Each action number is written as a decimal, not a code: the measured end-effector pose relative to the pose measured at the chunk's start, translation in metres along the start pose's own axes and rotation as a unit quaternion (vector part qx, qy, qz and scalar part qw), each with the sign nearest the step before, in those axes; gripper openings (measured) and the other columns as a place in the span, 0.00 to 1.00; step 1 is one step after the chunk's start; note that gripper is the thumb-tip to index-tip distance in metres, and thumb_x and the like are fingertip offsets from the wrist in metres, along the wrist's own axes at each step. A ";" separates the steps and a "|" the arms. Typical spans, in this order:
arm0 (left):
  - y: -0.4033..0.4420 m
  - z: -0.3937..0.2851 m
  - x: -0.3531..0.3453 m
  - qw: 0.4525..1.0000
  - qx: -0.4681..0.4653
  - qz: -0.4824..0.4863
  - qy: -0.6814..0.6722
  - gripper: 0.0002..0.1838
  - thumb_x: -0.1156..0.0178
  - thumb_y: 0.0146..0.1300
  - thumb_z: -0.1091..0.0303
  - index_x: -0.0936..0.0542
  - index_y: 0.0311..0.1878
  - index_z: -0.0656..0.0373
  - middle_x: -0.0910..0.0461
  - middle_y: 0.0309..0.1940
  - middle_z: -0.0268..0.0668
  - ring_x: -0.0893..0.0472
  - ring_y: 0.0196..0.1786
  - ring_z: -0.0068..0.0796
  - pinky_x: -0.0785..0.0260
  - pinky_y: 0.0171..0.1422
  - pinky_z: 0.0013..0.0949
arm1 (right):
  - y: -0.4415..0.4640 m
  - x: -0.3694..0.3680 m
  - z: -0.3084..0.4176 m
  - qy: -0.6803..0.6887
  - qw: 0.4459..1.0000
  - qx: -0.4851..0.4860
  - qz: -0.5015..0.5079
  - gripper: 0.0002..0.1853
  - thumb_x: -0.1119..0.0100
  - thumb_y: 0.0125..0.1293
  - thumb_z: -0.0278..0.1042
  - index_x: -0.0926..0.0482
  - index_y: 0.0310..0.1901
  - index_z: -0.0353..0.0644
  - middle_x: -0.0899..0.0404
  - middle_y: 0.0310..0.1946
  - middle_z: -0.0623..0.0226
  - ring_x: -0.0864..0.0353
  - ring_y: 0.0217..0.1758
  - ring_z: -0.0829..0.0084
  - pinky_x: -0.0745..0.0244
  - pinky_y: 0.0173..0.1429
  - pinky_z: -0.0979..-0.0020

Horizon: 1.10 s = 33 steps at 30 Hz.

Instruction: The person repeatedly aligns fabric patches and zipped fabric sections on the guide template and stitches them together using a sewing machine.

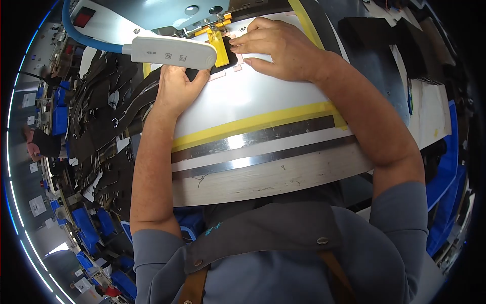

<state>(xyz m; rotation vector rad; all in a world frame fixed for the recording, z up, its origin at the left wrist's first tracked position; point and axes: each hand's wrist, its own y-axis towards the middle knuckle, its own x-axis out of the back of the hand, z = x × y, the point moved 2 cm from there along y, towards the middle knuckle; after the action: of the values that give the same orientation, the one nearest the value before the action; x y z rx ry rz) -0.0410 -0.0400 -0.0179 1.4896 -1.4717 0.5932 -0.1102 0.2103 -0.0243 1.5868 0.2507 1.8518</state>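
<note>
My left hand (177,88) lies over dark cloth (147,88) with a zipper along it. Its thumb points right, apart from the other fingers, which the white lamp head (172,53) mostly hides. My right hand (278,48) is open, its fingers stretched leftward. The fingertips touch the edge of a small dark cloth piece (229,63), beside a yellow strip-shaped part (218,48). Under both hands is a white board (243,101) edged with yellow tape (258,120), with outlines marked on it near the cloth.
The lamp's blue flexible arm (86,40) curves in from the upper left. Piles of dark cloth pieces (96,116) hang at the left. Black folded pieces (367,43) are stacked at the right, near a blue bin (443,187). A person (45,143) is far left.
</note>
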 end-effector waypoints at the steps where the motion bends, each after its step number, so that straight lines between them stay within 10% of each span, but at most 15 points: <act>1: 0.001 0.000 0.000 1.000 0.009 0.003 -0.003 0.14 0.31 0.62 0.73 0.14 0.52 0.62 0.14 0.57 0.42 0.17 0.60 0.38 0.29 0.69 0.41 | 0.000 0.001 0.001 -0.010 1.000 0.007 -0.005 0.16 0.33 0.65 0.33 0.12 0.54 0.42 0.13 0.54 0.66 0.21 0.59 0.66 0.23 0.64 0.64; 14: 0.002 0.005 0.001 0.995 -0.070 -0.064 0.014 0.16 0.27 0.55 0.63 0.10 0.47 0.59 0.12 0.45 0.47 0.14 0.52 0.47 0.24 0.61 0.46 | 0.000 0.001 0.000 0.003 1.000 -0.004 -0.019 0.15 0.31 0.63 0.32 0.13 0.51 0.38 0.13 0.51 0.62 0.19 0.60 0.65 0.23 0.64 0.62; 16: 0.000 0.002 0.002 0.999 -0.021 -0.028 -0.009 0.12 0.30 0.59 0.74 0.11 0.47 0.62 0.12 0.54 0.40 0.16 0.59 0.35 0.31 0.71 0.40 | -0.001 0.003 0.002 -0.008 1.000 -0.005 -0.022 0.15 0.32 0.64 0.33 0.12 0.51 0.39 0.13 0.52 0.62 0.19 0.60 0.65 0.23 0.65 0.62; 23: 0.001 -0.004 0.002 0.999 -0.013 -0.031 -0.019 0.12 0.30 0.58 0.76 0.11 0.46 0.62 0.12 0.54 0.41 0.15 0.58 0.36 0.31 0.72 0.41 | -0.001 0.001 -0.001 0.000 1.000 -0.009 -0.017 0.15 0.32 0.64 0.33 0.12 0.51 0.40 0.13 0.52 0.63 0.19 0.61 0.65 0.24 0.65 0.61; 33: 0.048 -0.004 -0.047 0.972 0.162 -0.097 -0.137 0.17 0.24 0.63 0.59 0.11 0.51 0.57 0.31 0.27 0.21 0.34 0.27 0.12 0.36 0.32 0.21 | 0.001 0.003 -0.003 0.030 0.999 0.006 -0.022 0.14 0.32 0.61 0.30 0.11 0.49 0.40 0.12 0.51 0.63 0.18 0.59 0.64 0.23 0.64 0.63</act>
<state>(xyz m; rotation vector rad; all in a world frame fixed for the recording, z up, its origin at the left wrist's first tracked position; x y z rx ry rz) -0.0930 -0.0061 -0.0426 2.0133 -1.4581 0.5420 -0.1135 0.2127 -0.0219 1.5244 0.3224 1.8680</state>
